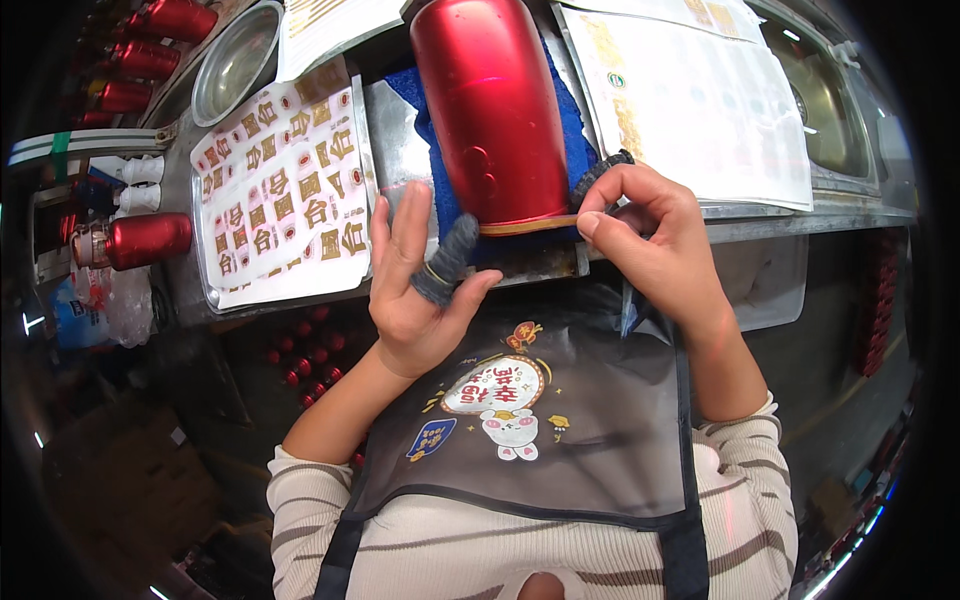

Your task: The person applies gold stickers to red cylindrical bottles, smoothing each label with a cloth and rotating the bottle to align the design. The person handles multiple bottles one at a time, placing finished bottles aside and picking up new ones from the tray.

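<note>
Right hand (655,225): thumb and forefinger pinched on the end of a thin gold strip (525,227) along the red bottle's (492,110) near edge, perhaps for tautness. Left hand (408,290): fingers spread, holding nothing, just left of bottle. Blue cloth (572,115) under bottle, likely against scuffs. Patterned sheet (285,185) left of bottle, white sheet (715,130) right; presumably for reach.

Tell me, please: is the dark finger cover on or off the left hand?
On: the dark finger cover wraps one finger of the left hand to its tip, hiding the skin beneath.
</note>
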Available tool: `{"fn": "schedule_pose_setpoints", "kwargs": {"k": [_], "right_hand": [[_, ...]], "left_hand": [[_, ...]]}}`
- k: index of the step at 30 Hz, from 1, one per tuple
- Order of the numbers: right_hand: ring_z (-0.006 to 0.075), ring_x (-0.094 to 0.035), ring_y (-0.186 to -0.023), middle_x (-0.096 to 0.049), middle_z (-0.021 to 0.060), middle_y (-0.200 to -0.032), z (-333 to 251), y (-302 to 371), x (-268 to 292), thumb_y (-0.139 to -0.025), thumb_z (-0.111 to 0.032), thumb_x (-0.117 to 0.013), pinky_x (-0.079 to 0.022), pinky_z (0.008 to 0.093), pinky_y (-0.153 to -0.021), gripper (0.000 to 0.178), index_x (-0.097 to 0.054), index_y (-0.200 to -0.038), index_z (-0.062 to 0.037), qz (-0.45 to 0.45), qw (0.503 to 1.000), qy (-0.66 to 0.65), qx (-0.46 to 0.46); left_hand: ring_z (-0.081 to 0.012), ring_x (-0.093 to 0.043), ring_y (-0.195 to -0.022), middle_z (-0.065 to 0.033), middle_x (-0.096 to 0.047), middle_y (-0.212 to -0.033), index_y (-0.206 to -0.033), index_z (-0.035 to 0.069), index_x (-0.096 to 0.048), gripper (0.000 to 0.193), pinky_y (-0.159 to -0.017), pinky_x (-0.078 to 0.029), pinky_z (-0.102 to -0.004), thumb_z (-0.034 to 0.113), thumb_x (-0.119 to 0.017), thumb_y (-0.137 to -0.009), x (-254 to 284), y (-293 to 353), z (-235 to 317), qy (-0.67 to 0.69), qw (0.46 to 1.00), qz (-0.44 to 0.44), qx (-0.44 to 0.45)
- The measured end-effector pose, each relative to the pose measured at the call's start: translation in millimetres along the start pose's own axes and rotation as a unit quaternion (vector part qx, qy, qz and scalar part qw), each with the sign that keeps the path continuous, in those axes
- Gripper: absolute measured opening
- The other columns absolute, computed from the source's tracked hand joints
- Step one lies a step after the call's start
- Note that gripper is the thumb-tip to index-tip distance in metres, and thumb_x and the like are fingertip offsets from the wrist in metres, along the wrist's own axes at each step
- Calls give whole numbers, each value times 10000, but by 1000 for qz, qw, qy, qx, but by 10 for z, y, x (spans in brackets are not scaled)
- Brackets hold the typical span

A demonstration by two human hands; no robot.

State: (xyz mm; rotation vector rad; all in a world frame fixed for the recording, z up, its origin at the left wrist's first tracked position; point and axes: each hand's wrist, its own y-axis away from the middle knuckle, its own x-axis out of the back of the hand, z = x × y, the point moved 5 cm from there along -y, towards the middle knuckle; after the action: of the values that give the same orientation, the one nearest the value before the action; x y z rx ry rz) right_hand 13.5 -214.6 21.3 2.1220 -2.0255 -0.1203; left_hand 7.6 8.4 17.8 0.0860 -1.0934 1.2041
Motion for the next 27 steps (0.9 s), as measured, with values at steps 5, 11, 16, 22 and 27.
{"fn": "schedule_pose_setpoints", "kwargs": {"k": [5,11,16,22,27], "right_hand": [[-36,-411,-594,-540,-64,-766,-104,60,24,-849,-29,-656,-290,154,-525,55,-604,-835,-27,11,1000,4,-11],[-31,-432,-581,-566,-58,-741,-15,-1,30,-861,-43,-636,-315,163,-520,52,-610,-827,-14,11,998,-42,-33],[-39,-398,-604,-537,-74,-752,23,-24,6,-862,-30,-631,-279,154,-524,30,-602,-850,-28,-2,998,-38,-40],[-22,-441,-568,-580,-45,-752,75,-50,1,-875,-63,-653,-337,166,-515,74,-634,-841,0,14,999,-42,-18],[-2,-448,-603,-562,-39,-771,100,-75,-28,-878,-97,-668,-354,184,-539,105,-648,-842,-1,4,999,-26,-28]], "left_hand": [[-414,-422,-1390,-275,-397,-1513,-1278,-80,-571,577,-1126,-212,-641,68,-802,-770,-55,19,-37,-22,999,-25,-41],[-448,-435,-1369,-309,-397,-1495,-1192,-25,-657,477,-1101,-220,-658,71,-808,-750,-38,-124,86,-71,992,-24,-105],[-473,-462,-1335,-310,-397,-1494,-1139,133,-730,450,-1090,-201,-663,88,-830,-703,-64,-272,200,-104,987,-19,-117],[-441,-469,-1346,-276,-448,-1473,-1127,141,-751,424,-1113,-194,-665,135,-794,-705,-169,-516,337,-127,985,16,-115],[-392,-494,-1341,-285,-479,-1446,-1238,-40,-651,597,-1096,-286,-619,104,-852,-694,-133,-396,40,2,999,48,-16]]}}
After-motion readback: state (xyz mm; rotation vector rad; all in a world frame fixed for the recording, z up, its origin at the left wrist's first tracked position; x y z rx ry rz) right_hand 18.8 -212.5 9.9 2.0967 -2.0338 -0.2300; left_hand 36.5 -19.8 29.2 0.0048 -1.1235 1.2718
